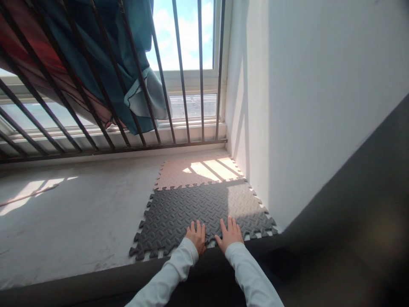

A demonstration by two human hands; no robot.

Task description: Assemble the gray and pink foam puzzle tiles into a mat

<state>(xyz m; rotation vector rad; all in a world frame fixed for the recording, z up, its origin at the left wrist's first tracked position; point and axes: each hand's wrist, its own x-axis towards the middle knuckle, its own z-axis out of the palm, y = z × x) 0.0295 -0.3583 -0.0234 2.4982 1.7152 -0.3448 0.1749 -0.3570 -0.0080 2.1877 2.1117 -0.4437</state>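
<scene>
A dark grey foam mat tile [188,209] with toothed edges and a raised pattern lies flat on the ledge, against the white wall. My left hand [197,237] rests on its front edge with the fingers lying on the tile. Just to the right, my right hand [230,233] lies on the same edge, fingers spread. Neither hand holds anything. Behind the grey tile, toward the window, a pink foam tile [179,172] touches its back edge, partly lit by sun; both tiles have teeth along this seam.
Dark metal bars [182,72] stand along the back of the ledge [79,213], before a window. Teal and red cloth [105,55] hangs behind them. A white wall [303,106] rises on the right. A thin reddish strip [28,195] lies at the far left.
</scene>
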